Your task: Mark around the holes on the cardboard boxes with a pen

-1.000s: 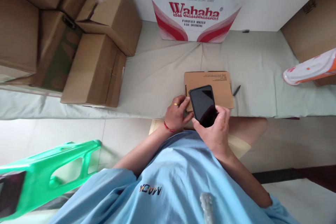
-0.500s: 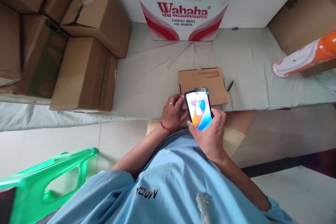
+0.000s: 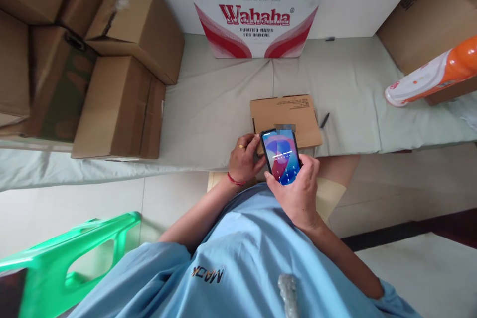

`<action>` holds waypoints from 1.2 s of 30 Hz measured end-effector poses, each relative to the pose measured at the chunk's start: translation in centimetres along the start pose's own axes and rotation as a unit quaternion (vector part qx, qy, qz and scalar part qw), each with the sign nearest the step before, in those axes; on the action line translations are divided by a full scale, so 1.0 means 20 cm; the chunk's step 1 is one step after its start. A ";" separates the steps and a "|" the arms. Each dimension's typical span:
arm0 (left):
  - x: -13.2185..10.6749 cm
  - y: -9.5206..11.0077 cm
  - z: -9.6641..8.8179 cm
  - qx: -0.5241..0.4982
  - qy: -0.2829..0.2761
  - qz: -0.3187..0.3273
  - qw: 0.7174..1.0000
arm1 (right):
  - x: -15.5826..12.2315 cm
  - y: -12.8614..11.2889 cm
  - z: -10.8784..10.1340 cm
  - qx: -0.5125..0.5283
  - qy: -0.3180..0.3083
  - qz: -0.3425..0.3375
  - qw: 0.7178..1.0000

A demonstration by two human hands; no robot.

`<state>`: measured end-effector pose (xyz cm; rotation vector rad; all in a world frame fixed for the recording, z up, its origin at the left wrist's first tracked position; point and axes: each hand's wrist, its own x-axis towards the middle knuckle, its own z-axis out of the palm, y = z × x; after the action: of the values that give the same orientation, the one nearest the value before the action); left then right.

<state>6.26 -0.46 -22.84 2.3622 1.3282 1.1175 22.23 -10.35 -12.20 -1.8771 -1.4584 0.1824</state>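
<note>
Phone [image 3: 281, 155] switched to keypad [image 3: 286, 174]; right hand [image 3: 300, 196] clasps its edges, left hand [image 3: 243, 159]: hold unclear.

On the cloth-covered table [image 3: 208, 119] we see a flat cardboard box [image 3: 283, 113]; a dark pen [image 3: 325, 120] lies just right of it, a Wahaha carton [image 3: 257, 15] stands behind it, brown cartons [image 3: 112, 84] well left.

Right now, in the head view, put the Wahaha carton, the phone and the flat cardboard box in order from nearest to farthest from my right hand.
1. Phone: held in your right hand.
2. Flat cardboard box: just beyond the phone, near the front edge of the cloth.
3. Wahaha carton: at the back.
</note>
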 end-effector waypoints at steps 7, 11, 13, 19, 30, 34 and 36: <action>-0.01 0.01 -0.01 0.015 -0.002 -0.010 1.000 | 0.07 0.08 -0.02 0.022 0.024 -0.042 0.999; -0.01 0.02 -0.01 -0.002 0.037 0.019 0.999 | 0.28 0.36 -0.13 -0.043 0.109 0.027 0.993; -0.01 0.02 -0.01 -0.011 0.038 0.023 0.999 | 0.42 0.55 -0.21 -0.087 0.130 0.088 0.984; -0.02 0.03 -0.01 -0.032 0.025 0.013 0.999 | 0.77 0.98 -0.37 -0.188 0.080 0.272 0.941; 0.02 0.06 -0.01 0.013 0.105 -0.014 0.994 | 0.84 1.04 -0.26 -0.206 0.054 0.173 0.962; 0.01 0.07 -0.01 0.005 0.087 -0.044 0.995 | 0.83 0.86 -0.17 -0.013 -0.010 0.077 0.997; 0.02 0.08 -0.02 0.001 0.069 -0.047 0.997 | 0.83 0.75 -0.12 0.053 -0.106 0.095 0.988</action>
<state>7.14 -1.11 -21.60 2.2335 1.4690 1.2708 40.83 2.13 -14.54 -1.9542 -1.3770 0.5556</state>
